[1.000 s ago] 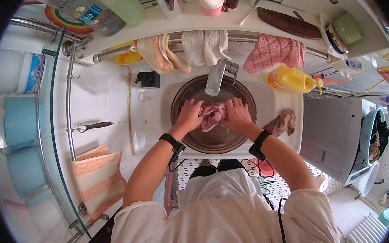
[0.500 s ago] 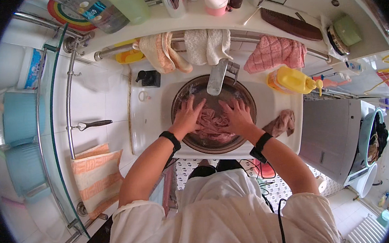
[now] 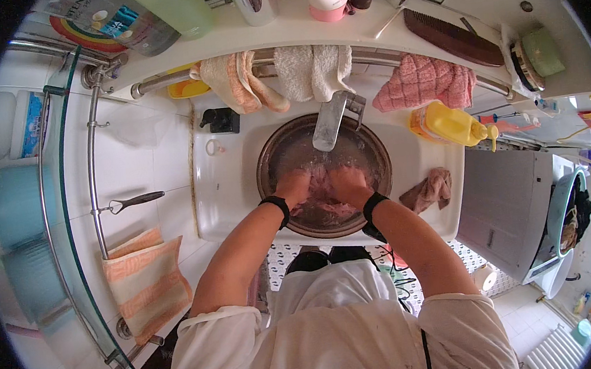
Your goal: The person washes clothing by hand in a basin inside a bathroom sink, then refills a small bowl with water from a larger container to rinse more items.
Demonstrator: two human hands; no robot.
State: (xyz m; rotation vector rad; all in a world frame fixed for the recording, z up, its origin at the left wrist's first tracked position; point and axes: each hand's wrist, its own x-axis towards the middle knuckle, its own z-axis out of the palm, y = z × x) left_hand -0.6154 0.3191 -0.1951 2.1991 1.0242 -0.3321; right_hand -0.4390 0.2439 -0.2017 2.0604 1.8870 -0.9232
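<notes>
Hands [image 3: 294, 186] closer together in basin [image 3: 263, 173] water [image 3: 300, 152]

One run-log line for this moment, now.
left hand: in round brown basin, at crumpled pink cloth | right hand: likewise | grip: unclear | rest: silver metal faucet above basin; yellow plastic pump bottle; crumpled brown cloth

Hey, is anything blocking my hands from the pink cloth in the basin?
Nothing solid visible: your left hand and right hand are at the pink cloth in the water; the faucet is beyond them.
</notes>
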